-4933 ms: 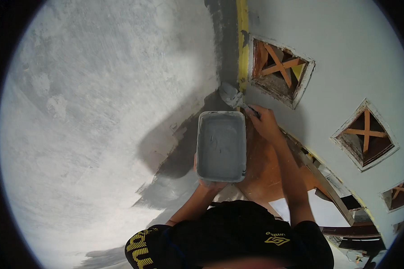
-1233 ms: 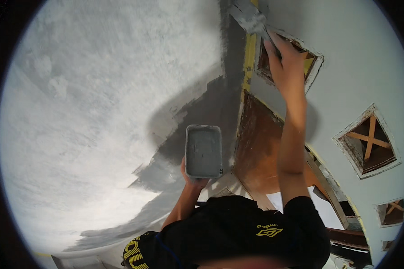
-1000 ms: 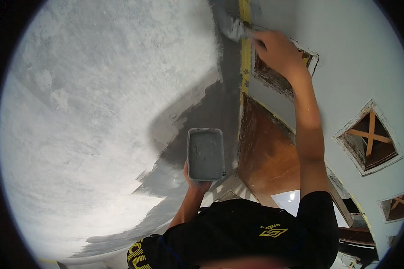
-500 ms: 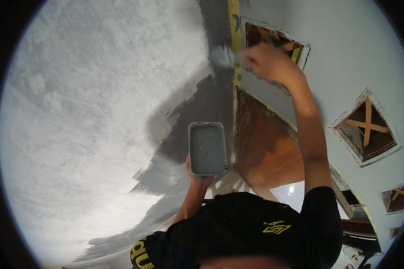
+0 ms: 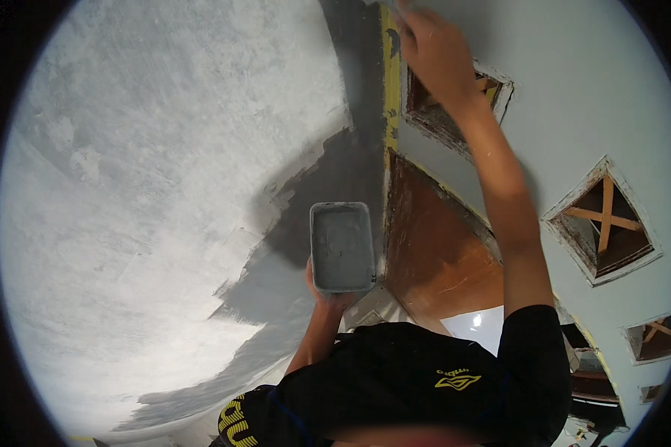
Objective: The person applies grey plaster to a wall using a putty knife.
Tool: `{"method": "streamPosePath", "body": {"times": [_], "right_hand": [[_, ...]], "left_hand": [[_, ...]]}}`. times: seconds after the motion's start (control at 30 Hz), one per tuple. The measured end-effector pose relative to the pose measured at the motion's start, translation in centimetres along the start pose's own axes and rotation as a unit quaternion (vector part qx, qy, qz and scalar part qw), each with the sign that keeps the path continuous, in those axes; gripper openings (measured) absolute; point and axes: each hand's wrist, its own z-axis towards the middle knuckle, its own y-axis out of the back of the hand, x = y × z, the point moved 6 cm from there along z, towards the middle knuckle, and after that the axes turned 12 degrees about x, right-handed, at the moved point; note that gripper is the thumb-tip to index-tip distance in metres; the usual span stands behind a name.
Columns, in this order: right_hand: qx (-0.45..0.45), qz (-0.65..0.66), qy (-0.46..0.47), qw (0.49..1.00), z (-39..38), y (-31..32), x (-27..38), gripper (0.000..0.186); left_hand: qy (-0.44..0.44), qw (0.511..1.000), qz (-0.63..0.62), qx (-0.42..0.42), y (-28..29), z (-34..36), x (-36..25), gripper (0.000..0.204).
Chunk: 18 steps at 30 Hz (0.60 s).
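My left hand [image 5: 333,299] is closed on the lower end of a rectangular plastic tub [image 5: 313,249], holding it up in front of my chest. Smooth grey paint [image 5: 341,246] covers the tub's bottom. High at the upper edge, my right hand [image 5: 436,56] is closed on a paintbrush [image 5: 402,4], of which only a small part shows; its head is out of sight. That hand is beside the yellow strip [image 5: 390,82] in the corner. To the left, a wet-looking dark grey band [image 5: 365,89] runs along the whitish wall [image 5: 186,149].
Right of the corner is a brown door-like panel [image 5: 436,238]. The pale green wall [image 5: 559,89] has several square openings; one opening [image 5: 606,220] has crossed wooden slats. A bright white patch [image 5: 477,328] lies beside my right upper arm.
My right hand has moved up along the corner with the paintbrush, carrying the brush head past the upper edge. My left hand still holds the tub in nearly the same place.
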Motion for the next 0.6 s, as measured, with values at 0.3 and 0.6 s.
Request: {"method": "streamPosePath", "body": {"times": [0.3,0.6], "right_hand": [[0.365,0.165,-0.074,0.913,-13.0,-7.5,0.6,0.032],[0.284,0.124,0.000,0.951,-8.6,-3.9,-0.7,0.014]], "left_hand": [[0.023,0.998,-0.062,0.020,0.2,-0.3,1.3,0.060],[0.023,0.998,-0.009,-0.052,2.3,0.2,1.3,0.055]]}}
